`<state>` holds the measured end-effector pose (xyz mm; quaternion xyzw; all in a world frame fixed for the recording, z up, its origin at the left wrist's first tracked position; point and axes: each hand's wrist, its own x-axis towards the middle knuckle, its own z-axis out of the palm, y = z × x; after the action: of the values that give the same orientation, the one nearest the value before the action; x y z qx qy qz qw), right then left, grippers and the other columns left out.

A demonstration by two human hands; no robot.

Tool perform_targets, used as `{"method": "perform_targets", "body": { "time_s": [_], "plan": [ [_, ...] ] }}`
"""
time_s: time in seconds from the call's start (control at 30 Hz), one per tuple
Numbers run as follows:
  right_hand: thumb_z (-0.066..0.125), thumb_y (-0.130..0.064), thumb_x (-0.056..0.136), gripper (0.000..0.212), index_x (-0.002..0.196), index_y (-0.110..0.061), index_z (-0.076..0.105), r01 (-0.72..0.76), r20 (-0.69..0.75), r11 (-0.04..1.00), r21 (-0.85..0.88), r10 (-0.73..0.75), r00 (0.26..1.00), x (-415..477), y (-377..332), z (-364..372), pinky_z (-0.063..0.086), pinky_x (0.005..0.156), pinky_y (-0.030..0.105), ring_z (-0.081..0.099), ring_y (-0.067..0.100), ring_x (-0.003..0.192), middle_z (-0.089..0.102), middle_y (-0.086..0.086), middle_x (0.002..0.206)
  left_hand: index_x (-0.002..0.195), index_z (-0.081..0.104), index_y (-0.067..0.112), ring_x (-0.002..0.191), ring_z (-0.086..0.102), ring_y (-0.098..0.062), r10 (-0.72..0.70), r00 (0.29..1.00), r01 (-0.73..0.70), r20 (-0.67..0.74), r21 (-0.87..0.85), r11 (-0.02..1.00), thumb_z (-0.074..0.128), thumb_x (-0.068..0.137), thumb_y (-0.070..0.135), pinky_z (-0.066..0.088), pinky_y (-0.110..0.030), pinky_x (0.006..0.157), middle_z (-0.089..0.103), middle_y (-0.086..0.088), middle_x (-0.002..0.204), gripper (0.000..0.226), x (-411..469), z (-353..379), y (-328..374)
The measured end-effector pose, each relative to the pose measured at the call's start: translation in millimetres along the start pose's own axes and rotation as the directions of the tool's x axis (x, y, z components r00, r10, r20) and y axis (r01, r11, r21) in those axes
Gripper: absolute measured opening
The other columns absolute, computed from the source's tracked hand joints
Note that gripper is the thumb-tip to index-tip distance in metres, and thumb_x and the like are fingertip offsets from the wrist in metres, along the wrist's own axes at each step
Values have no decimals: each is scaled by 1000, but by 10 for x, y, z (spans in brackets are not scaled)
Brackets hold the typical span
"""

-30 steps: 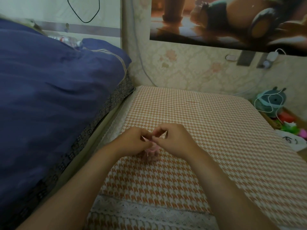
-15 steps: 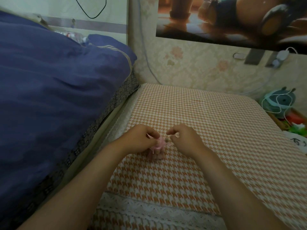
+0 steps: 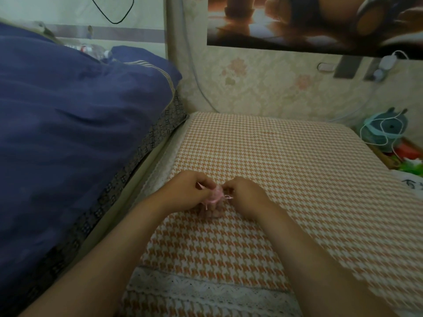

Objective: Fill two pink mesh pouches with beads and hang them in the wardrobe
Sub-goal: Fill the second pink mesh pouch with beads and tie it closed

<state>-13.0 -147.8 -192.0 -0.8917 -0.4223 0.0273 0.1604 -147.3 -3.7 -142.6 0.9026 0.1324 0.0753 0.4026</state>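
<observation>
Left hand (image 3: 190,193) and right hand (image 3: 246,199) pinch, fingers curled.

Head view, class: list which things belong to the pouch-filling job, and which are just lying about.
Belongs to the job:
pink mesh pouch
left hand, gripping it
right hand, pinching at its top

Just lying about:
houndstooth cloth under the hands
blue duvet
wall poster
teal eared toy
plastic bottle

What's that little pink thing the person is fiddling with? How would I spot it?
Find the surface covered in orange-and-white houndstooth cloth, right of the dark blue quilt. Near its front the left hand and right hand meet, pinching a small pink mesh pouch. It is the only pink gathered bundle there, with thin ribbon ends.
</observation>
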Motion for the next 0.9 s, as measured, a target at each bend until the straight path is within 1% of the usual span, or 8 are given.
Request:
{"method": "perform_targets", "body": {
  "time_s": [0.13, 0.33, 0.47, 0.57, 0.63, 0.73, 0.8, 0.9],
  "plan": [
    [65, -24, 92, 22, 111, -32, 72, -33, -4, 995, 94, 34, 999, -36, 27, -46, 50, 80, 30, 64, 16, 99, 69, -5, 114, 107, 74, 24, 61, 62, 6, -5, 1000, 5, -5, 31, 999, 69, 86, 28, 47, -13, 58, 69, 15, 81, 22, -12, 6, 10],
    [65, -34, 92, 17, 108, -32, 69, -31, -145, 946, 321, 81, 986, -65, -83, -279, 52, 80, 29, 63, 6, 90, 67, -14, 96, 107, 73, 26, 73, 68, -4, -18, 1000, 18, 3, 54, 998, 64, 87, 22, 58, -26, 69, 72, 8, 90, 22, -15, -14, -13],
    [75, -35, 85, 16, 100, -31, 72, 42, -200, 889, 455, 57, 978, -122, -188, -433, 49, 74, 18, 62, -7, 81, 70, -16, 88, 108, 73, 25, 77, 66, 0, -1, 1000, 1, -1, 77, 997, 63, 88, 20, 56, -25, 73, 69, 14, 91, 23, -10, -19, -17],
    [77, -39, 81, 15, 95, -32, 73, 85, -197, 896, 436, 3, 980, -182, -270, -466, 50, 71, 18, 61, -8, 73, 71, -17, 86, 104, 73, 25, 65, 67, -2, 2, 1000, -2, 15, 23, 1000, 64, 89, 21, 50, -15, 57, 73, 8, 80, 18, -29, -16, 4],
    [75, -41, 82, 13, 94, -35, 74, 113, -174, 917, 382, -48, 984, -218, -314, -456, 53, 72, 23, 62, -7, 77, 70, -19, 86, 99, 75, 24, 60, 67, -4, 12, 999, -11, 33, -16, 1000, 65, 88, 23, 47, -15, 51, 74, 3, 73, 14, -51, -19, 24],
    [71, -40, 87, 14, 100, -39, 75, 162, -153, 943, 290, -122, 981, -256, -347, -445, 52, 76, 26, 59, -5, 85, 67, -21, 91, 100, 76, 23, 68, 69, -3, 20, 999, -20, 42, -17, 1000, 69, 87, 28, 51, -21, 60, 75, 5, 76, 16, -55, -25, 24],
    [66, -37, 91, 16, 104, -38, 75, 173, -152, 958, 230, -140, 978, -262, -337, -452, 50, 78, 27, 57, -3, 87, 64, -19, 97, 103, 75, 23, 73, 69, -2, 13, 999, -13, 48, -7, 1000, 68, 87, 27, 52, -20, 64, 74, 8, 80, 17, -52, -31, 7],
    [58, -23, 95, 24, 107, -36, 73, 168, -115, 973, 156, -151, 982, -275, -293, -447, 50, 84, 29, 55, 1, 94, 61, -17, 107, 108, 74, 25, 82, 67, -1, 13, 999, -14, 41, 36, 999, 65, 89, 23, 57, -25, 75, 72, 12, 90, 21, -60, -49, 7]
  ]
}}
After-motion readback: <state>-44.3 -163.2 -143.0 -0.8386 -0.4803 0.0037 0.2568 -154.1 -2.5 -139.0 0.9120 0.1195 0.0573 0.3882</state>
